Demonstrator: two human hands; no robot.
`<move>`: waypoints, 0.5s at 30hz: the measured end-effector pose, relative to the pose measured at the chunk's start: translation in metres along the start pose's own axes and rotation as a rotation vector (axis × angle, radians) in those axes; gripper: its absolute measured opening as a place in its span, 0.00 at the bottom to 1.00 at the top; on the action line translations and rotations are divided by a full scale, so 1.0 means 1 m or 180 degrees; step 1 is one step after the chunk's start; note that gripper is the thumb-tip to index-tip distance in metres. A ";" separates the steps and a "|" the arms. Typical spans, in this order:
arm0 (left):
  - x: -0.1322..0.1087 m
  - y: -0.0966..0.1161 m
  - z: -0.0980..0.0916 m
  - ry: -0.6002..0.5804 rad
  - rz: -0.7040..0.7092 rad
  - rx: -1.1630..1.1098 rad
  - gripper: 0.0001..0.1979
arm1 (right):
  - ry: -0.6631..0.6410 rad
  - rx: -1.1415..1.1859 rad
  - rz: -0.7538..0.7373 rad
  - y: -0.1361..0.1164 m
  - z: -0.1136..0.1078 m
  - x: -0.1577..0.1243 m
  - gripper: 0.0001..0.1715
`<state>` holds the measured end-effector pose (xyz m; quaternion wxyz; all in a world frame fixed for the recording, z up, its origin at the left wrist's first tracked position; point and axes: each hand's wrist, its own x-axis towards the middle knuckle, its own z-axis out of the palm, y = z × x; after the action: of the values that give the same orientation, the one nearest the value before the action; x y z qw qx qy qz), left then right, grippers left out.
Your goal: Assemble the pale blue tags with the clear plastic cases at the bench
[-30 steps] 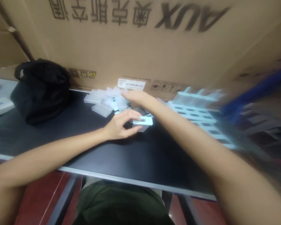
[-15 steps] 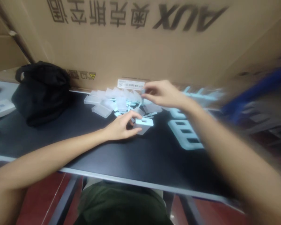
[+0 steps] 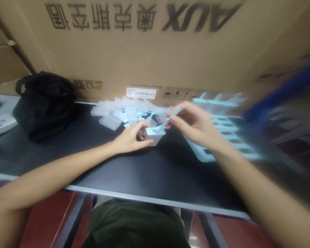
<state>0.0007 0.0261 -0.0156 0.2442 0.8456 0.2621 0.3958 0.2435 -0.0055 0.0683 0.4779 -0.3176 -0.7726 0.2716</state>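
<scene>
My left hand (image 3: 127,138) is closed round a small translucent popsicle mold (image 3: 155,140) with a light blue lid (image 3: 150,132), which has an oval opening in its top. Between the thumb and fingers of my right hand (image 3: 196,125) is a light blue popsicle stick (image 3: 175,112). It slants down to the left, its lower end at the lid's opening; whether it has entered cannot be made out. Behind the mold lies a heap of loose translucent mold cups (image 3: 111,121), with light blue sticks and lids (image 3: 130,119) among them.
Light blue slotted trays (image 3: 204,156) lie right, partly behind my right arm. Finished-looking molds with upright sticks (image 3: 217,101) stand at the back right. A black bag (image 3: 43,106) sits left, beside a white device (image 3: 1,122). A large cardboard box (image 3: 144,58) walls the back.
My right hand has come from the heap toward me and right, bringing the popsicle stick down to the lid. The left hand still holds the mold, nearly in place.
</scene>
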 end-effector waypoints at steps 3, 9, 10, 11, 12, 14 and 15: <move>0.001 -0.002 -0.001 -0.0080 0.0017 0.0057 0.19 | 0.0022 -0.0187 -0.0011 -0.005 0.001 -0.003 0.20; 0.002 -0.001 -0.001 -0.0282 -0.0016 0.0069 0.19 | 0.0110 -0.0356 -0.0031 0.002 0.003 -0.005 0.19; 0.002 -0.001 -0.002 -0.0316 -0.0020 0.0099 0.19 | 0.0100 -0.0407 -0.0022 0.004 0.003 -0.005 0.19; 0.002 -0.001 -0.002 -0.0348 -0.0041 0.0131 0.19 | 0.0055 -0.0491 -0.0029 0.006 0.004 -0.005 0.17; 0.002 -0.001 -0.002 -0.0375 -0.0077 0.0167 0.19 | -0.0042 -0.0605 -0.0055 0.007 0.005 -0.004 0.16; 0.003 0.000 -0.003 -0.0421 -0.0166 0.0245 0.20 | -0.0331 -0.0888 -0.0172 0.010 0.007 -0.004 0.12; 0.003 0.001 -0.003 -0.0440 -0.0208 0.0287 0.20 | -0.0475 -0.1028 -0.0247 0.012 0.008 -0.004 0.11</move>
<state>0.0003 0.0278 -0.0117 0.2361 0.8720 0.2896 0.3161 0.2405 -0.0022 0.0545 0.3721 -0.3391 -0.8512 0.1482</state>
